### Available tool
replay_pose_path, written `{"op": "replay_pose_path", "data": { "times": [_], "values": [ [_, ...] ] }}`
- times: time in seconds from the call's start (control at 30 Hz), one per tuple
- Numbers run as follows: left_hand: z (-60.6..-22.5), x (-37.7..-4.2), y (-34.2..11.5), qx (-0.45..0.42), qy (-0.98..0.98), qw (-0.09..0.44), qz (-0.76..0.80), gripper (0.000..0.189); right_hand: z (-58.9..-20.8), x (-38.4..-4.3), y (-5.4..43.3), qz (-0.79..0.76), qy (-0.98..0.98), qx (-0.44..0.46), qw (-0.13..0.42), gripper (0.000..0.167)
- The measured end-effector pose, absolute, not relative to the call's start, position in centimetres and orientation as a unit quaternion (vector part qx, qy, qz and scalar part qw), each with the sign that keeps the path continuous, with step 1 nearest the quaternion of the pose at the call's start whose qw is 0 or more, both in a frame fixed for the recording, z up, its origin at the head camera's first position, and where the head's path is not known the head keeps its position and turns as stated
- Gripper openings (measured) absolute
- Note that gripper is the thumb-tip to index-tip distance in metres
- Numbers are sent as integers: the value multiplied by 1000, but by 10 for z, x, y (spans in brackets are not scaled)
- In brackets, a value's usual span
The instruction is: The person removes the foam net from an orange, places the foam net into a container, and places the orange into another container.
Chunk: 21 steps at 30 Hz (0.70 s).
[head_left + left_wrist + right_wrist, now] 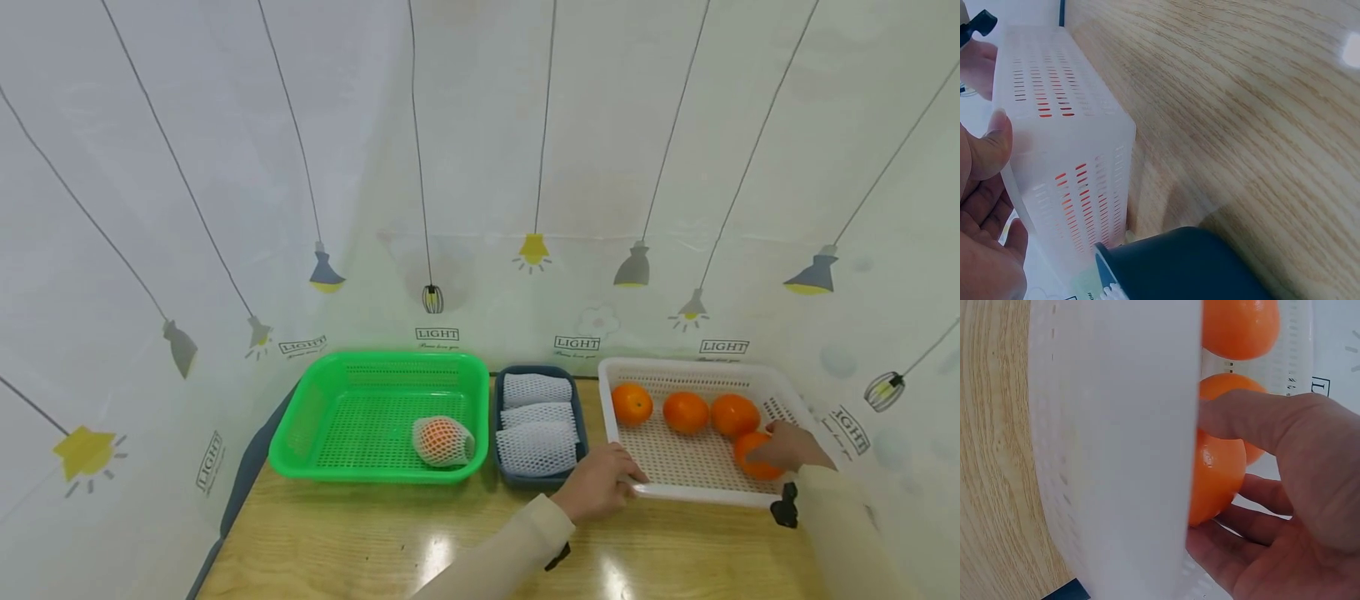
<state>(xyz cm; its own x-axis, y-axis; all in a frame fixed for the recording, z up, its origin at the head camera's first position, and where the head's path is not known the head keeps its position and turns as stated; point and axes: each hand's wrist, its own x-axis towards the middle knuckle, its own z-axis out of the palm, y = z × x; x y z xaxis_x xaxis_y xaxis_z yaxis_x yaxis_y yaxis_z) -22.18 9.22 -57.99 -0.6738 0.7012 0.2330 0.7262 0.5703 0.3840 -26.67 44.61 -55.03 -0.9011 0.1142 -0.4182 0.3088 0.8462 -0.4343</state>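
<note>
At the front left corner of the white plastic basket [675, 490], my left hand [597, 483] grips the rim; the left wrist view shows the thumb [999, 140] against its edge. Inside that basket, toward its right end, my right hand [789, 447] holds an orange [753, 457]. In the right wrist view, thumb and fingers curl round this orange [1215, 478], and the basket wall [1129, 450] hides part of it. More oranges lie in the basket: one at the left [632, 404], one in the middle [686, 412], and another [734, 414] right behind the held one.
A dark blue bin [536, 482] with several white foam net sleeves [536, 448] stands left of the white basket. Farther left, a green basket [375, 477] contains an orange in a foam net [442, 442]. A patterned cloth [480, 167] hangs behind the wooden table [360, 533].
</note>
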Motion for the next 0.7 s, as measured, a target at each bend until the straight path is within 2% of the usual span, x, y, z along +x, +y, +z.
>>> {"op": "replay_pose_path", "data": {
  "times": [0.27,0.7],
  "values": [
    [-579,-223,92,-406,-882,29,-237,22,-546,-265,448,-232,950,97,187,91],
    [-580,-224,91,-408,-885,18,-225,23,-542,-256,447,-248,952,86,158,115]
  ]
}}
